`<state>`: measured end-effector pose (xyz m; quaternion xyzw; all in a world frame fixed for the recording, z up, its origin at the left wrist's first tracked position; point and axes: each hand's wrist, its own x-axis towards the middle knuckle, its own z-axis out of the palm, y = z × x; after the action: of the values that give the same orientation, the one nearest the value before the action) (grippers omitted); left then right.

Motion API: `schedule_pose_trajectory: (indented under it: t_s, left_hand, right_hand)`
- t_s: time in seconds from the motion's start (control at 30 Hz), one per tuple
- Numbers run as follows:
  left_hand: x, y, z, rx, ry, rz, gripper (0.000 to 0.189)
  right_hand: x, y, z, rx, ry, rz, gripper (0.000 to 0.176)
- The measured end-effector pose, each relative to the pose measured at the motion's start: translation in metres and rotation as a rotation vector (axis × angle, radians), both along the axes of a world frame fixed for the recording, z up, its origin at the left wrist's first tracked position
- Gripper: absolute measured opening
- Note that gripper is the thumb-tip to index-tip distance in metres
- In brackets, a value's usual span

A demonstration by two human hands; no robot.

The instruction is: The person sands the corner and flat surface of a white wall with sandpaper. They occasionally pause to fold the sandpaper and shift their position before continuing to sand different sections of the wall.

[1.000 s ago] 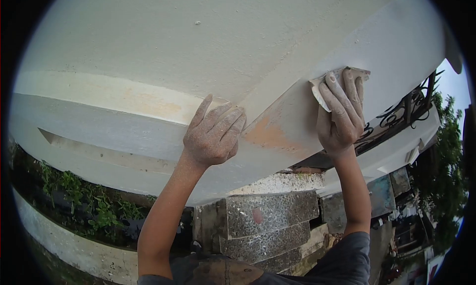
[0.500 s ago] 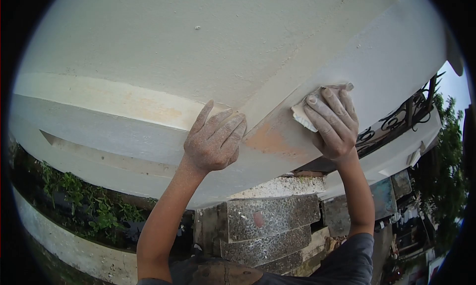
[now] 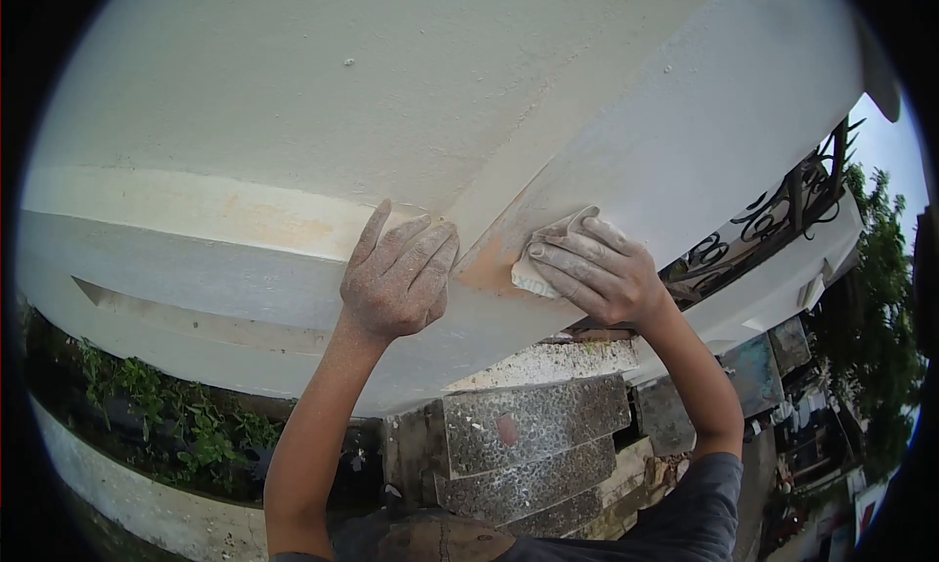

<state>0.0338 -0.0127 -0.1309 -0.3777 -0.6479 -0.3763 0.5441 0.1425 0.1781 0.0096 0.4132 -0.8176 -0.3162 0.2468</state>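
Outdoor daylight fell on a pale wall point(image 3: 245, 92) that spread across the upper part of the frame. Nearest you, along the bottom edge, was your dark grey shirt point(image 3: 685, 503), and your bare forearms point(image 3: 328, 435) rose from it toward the wall. Your left hand point(image 3: 399, 283), coated with dust, rested at the middle of the frame with its fingers long and slightly apart, their tips at the cream ledge point(image 3: 284, 215); its palm was hidden, so whether it covered anything could not be told. Right of it, your right hand point(image 3: 597, 273) held a dusty, bent sheet of paper point(image 3: 526, 276) under nearly straight fingers against the wall, with printed letters showing at its lower left corner. Just left of that sheet, between your hands, lay an orange patch point(image 3: 481, 267). Below were speckled stone slabs point(image 3: 538, 410), and at lower left grew green plants point(image 3: 210, 445). Farther off, a dark metal railing point(image 3: 807, 195) curled at upper right, with a tree point(image 3: 880, 327) at the right edge.
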Motion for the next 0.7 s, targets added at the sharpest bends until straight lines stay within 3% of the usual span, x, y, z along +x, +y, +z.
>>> schedule_pose_trajectory:
  t_s: [0.07,0.13,0.2,0.27,0.33,0.47,0.5,0.6,0.7]
  left_hand:
    - [-0.001,0.000,0.000,0.003,0.003,0.010,0.021]
    - [0.002,-0.001,0.003,0.002,-0.003,0.021,0.020]
    - [0.002,0.000,0.001,-0.005,-0.002,0.016,0.019]
    - [0.000,0.000,0.001,-0.004,0.000,0.016,0.019]
    - [0.000,0.001,0.000,0.007,-0.003,0.013,0.019]
    - [0.000,0.000,0.002,-0.015,0.003,0.023,0.019]
    - [0.000,-0.001,0.001,-0.020,0.005,0.020,0.019]
    - [0.000,0.001,0.002,0.008,0.003,0.021,0.016]
    - [0.005,0.000,0.003,0.015,-0.016,0.006,0.015]
  right_hand:
    - [0.003,0.008,0.022,-0.293,0.311,-0.008,0.024]
    - [-0.001,0.003,-0.003,-0.338,0.429,-0.036,0.027]
    - [-0.001,0.001,-0.037,-0.046,-0.138,0.010,0.024]
    - [-0.005,0.010,-0.016,0.011,-0.098,0.088,0.021]
    - [0.000,0.011,0.020,-0.170,0.344,0.032,0.021]
    - [0.004,-0.004,-0.019,-0.213,0.046,-0.019,0.023]
    - [0.007,-0.003,-0.023,-0.094,-0.130,-0.034,0.025]
    - [0.007,0.007,0.015,-0.171,0.171,-0.020,0.023]
    - [0.002,0.015,-0.002,-0.257,0.225,0.010,0.018]
